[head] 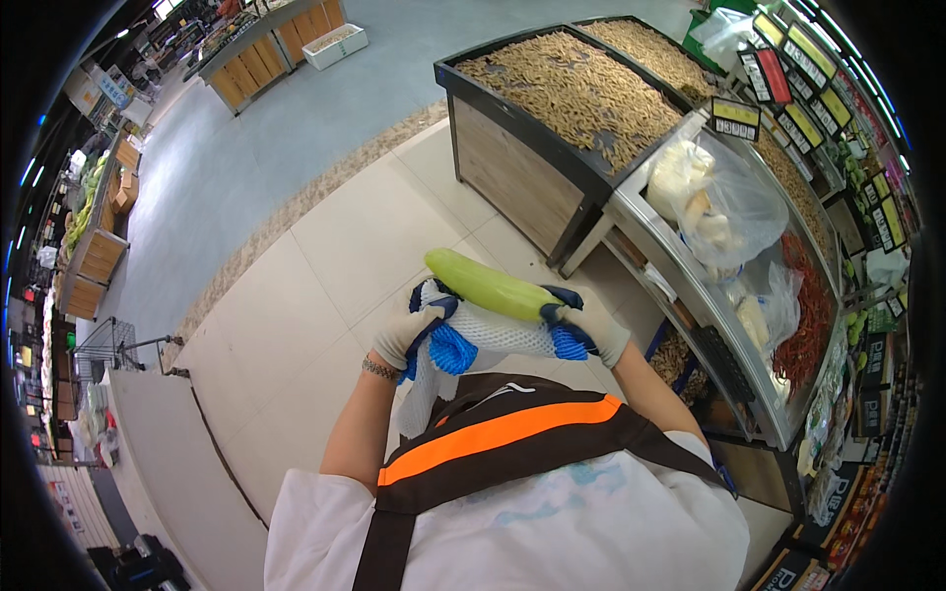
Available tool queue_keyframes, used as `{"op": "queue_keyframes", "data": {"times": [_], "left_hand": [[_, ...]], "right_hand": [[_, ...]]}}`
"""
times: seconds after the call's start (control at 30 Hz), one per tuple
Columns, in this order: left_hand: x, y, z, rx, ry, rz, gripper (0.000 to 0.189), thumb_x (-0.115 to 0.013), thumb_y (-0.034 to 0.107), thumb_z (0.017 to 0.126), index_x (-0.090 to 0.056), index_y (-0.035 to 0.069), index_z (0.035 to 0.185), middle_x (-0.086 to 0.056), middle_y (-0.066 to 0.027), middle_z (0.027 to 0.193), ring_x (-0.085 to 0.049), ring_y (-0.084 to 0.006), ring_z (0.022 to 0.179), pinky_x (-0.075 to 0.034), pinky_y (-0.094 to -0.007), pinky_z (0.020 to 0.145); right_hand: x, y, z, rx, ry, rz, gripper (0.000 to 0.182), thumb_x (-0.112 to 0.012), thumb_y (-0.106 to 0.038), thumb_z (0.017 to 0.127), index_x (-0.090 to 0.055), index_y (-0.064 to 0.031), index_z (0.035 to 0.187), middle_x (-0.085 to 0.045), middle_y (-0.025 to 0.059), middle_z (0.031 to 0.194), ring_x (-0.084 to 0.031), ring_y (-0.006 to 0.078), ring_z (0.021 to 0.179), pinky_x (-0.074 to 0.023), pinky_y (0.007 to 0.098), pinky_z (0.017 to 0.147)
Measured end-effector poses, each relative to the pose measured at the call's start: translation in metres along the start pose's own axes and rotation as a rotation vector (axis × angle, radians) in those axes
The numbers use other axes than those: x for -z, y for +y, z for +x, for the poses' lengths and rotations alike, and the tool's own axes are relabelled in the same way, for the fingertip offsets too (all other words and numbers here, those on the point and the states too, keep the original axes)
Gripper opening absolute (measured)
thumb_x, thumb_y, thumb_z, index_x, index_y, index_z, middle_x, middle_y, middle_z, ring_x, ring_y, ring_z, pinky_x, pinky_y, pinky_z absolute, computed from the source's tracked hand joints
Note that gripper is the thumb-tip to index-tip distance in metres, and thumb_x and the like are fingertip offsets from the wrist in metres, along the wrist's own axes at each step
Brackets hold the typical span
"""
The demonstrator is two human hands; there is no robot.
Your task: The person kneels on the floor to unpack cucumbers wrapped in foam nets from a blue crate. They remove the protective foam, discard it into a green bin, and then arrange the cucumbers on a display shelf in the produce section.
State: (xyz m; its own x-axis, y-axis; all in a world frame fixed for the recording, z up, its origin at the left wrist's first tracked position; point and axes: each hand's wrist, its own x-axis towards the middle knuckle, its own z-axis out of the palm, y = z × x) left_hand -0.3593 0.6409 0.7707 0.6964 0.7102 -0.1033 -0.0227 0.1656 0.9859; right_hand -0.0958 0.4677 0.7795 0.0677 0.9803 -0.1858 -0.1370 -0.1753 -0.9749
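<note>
A pale green gourd (488,287), long and smooth, lies tilted in front of my apron, its far-left end pointing up and away. My right hand (595,325), in a white glove with dark-blue coated fingers, grips the gourd's right end, its thumb on top. White foam netting (495,332) with blue foam ends (453,349) bunches just under the gourd. My left hand (415,325), gloved alike, pinches the netting near the gourd's left part. More white netting (429,399) hangs below that hand. Whether the left fingertips also touch the gourd is hard to see.
At right, a black-rimmed bin (569,96) holds tan, pod-like goods. Nearer stands a metal-edged display (635,214) with plastic bags (728,207) and dried red chillies (802,318). A pale counter (166,451) and a shopping cart (107,346) are at left. Tiled floor (295,310) lies ahead.
</note>
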Motion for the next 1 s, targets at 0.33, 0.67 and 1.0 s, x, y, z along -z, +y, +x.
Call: {"op": "queue_keyframes", "data": {"times": [0.33,0.67,1.0], "left_hand": [[0.17,0.071,0.118,0.001,-0.255,-0.045,0.056,-0.068,0.016,0.081,-0.055,-0.001,0.133,-0.064,-0.0104,0.121,-0.062,-0.0186,0.108,-0.049,-0.0318,0.097],[0.292,0.099,0.28,-0.002,-0.197,0.186,0.045,-0.071,0.027,0.083,-0.066,-0.003,0.116,-0.07,-0.0105,0.104,-0.066,-0.0166,0.095,-0.053,-0.0307,0.086],[0.42,0.141,0.473,-0.066,-0.017,0.057,0.033,-0.063,0.02,0.092,-0.067,-0.003,0.115,-0.067,-0.008,0.106,-0.06,-0.0145,0.097,-0.049,-0.0289,0.088]], "right_hand": [[-0.064,0.019,0.16,-0.208,-0.113,0.568,0.069,-0.065,-0.033,0.093,-0.039,0.0077,0.143,-0.053,0.0217,0.137,-0.055,0.0293,0.123,-0.0426,0.0406,0.106],[-0.029,0.01,0.379,-0.234,-0.236,0.389,0.071,-0.068,-0.026,0.087,-0.04,0.0081,0.142,-0.059,0.0196,0.127,-0.062,0.0273,0.111,-0.0476,0.0362,0.101],[-0.013,-0.034,0.669,-0.398,-0.455,1.014,0.061,-0.06,-0.037,0.096,-0.045,0.0019,0.141,-0.055,0.0196,0.135,-0.057,0.0281,0.121,-0.0465,0.0398,0.104]]}}
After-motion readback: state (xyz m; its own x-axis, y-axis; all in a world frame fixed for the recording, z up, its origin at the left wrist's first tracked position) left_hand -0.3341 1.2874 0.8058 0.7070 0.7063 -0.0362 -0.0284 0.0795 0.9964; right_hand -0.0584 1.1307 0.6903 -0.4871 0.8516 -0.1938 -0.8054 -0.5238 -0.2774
